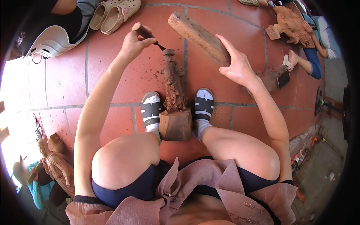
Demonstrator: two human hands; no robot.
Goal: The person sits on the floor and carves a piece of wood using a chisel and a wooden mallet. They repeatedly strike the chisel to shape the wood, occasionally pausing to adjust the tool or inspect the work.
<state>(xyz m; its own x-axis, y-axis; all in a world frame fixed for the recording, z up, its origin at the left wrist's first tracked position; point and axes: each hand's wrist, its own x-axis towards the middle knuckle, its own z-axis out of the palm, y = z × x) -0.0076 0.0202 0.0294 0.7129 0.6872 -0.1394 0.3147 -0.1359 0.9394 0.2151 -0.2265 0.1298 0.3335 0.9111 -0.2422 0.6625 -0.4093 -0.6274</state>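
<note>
Between my feet stands a dark brown wood carving point(173, 84), a narrow figure on a rough block base point(175, 126). My left hand point(132, 47) is closed around the wooden handle of a chisel point(142, 31). The chisel slants down to the right, its blade tip at or close to the carving's flat round top; contact cannot be made out. My right hand point(238, 63) grips one end of a thick wooden mallet point(197, 35), shaped like a rounded bar. The mallet is raised to the right of the carving, apart from the chisel.
Wood chips lie scattered over the red tiled floor point(108, 80). Beige clogs point(119, 14) are at the upper left, near a person in a white-brimmed cap point(52, 40). At the upper right, another person's hands rest by a lighter carving point(290, 24). A carved figure point(58, 163) stands lower left, beside someone in teal.
</note>
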